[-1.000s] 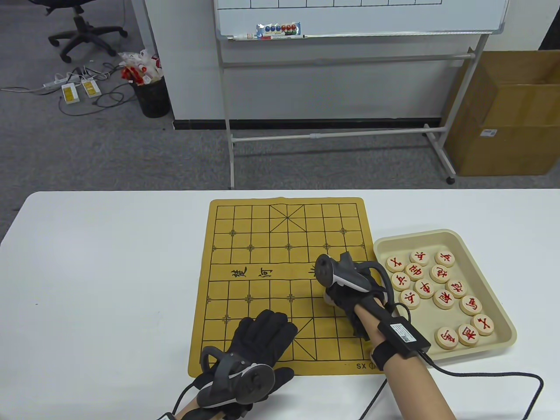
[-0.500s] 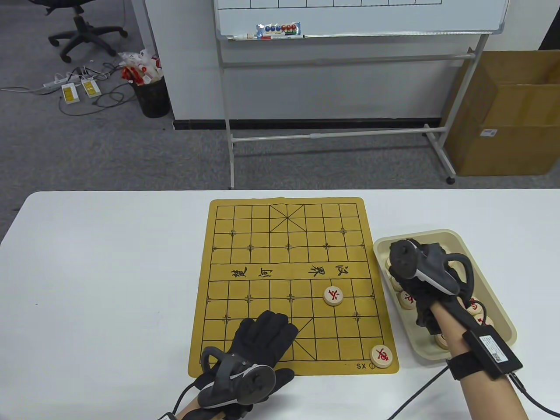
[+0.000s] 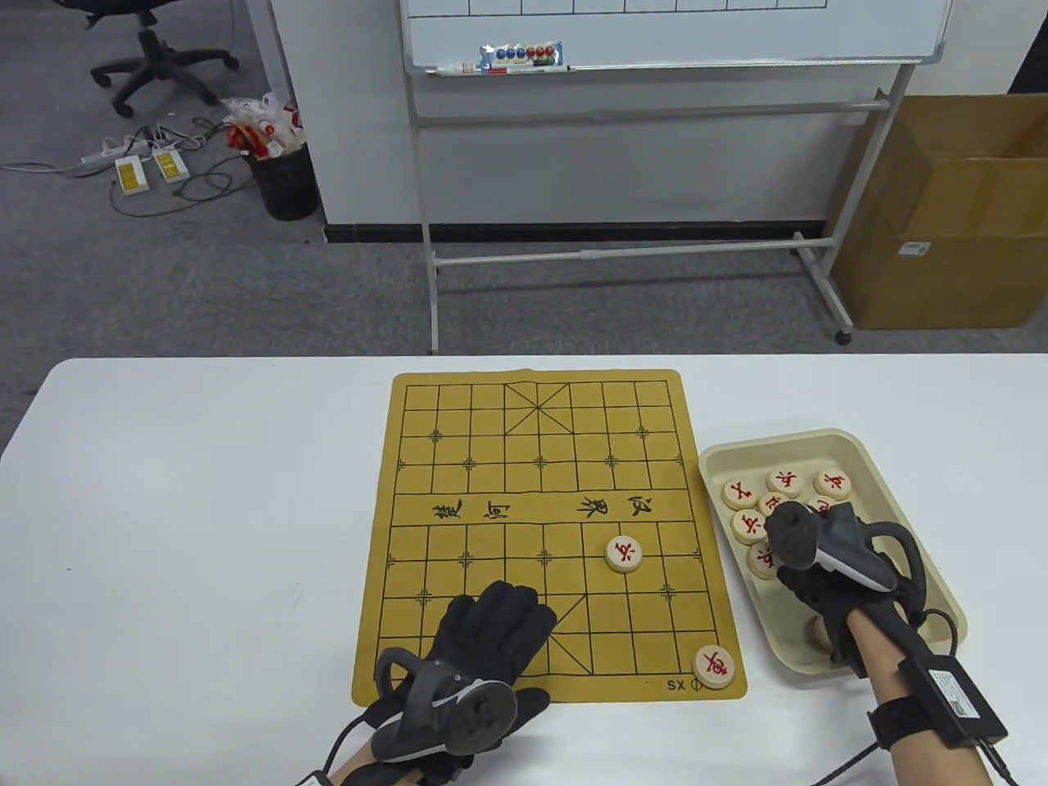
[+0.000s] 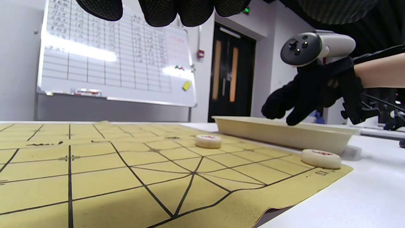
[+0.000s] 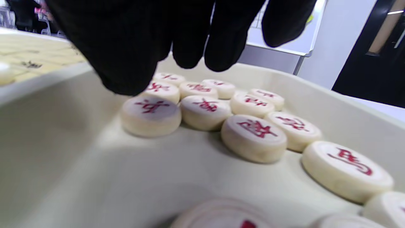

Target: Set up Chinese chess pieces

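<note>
A yellow chess board mat (image 3: 491, 458) lies on the white table. Two round wooden pieces with red characters sit on it: one right of centre (image 3: 624, 554), one at the near right corner (image 3: 714, 665). A beige tray (image 3: 827, 440) to the right of the board holds several more pieces (image 5: 253, 137). My right hand (image 3: 806, 585) hovers over the tray's near half with its fingers (image 5: 218, 41) spread above the pieces, holding nothing. My left hand (image 3: 495, 614) rests flat and open on the board's near edge.
The tray's near left part (image 5: 63, 152) is bare. A cable trails from my right wrist (image 3: 950, 692) over the table's near right corner. A whiteboard stand (image 3: 622, 246) and a cardboard box (image 3: 950, 213) stand on the floor beyond the table.
My right hand let go of a piece on the board right of centre, moved right over the tray, then drew back toward the tray's near half. My left hand has not moved.
</note>
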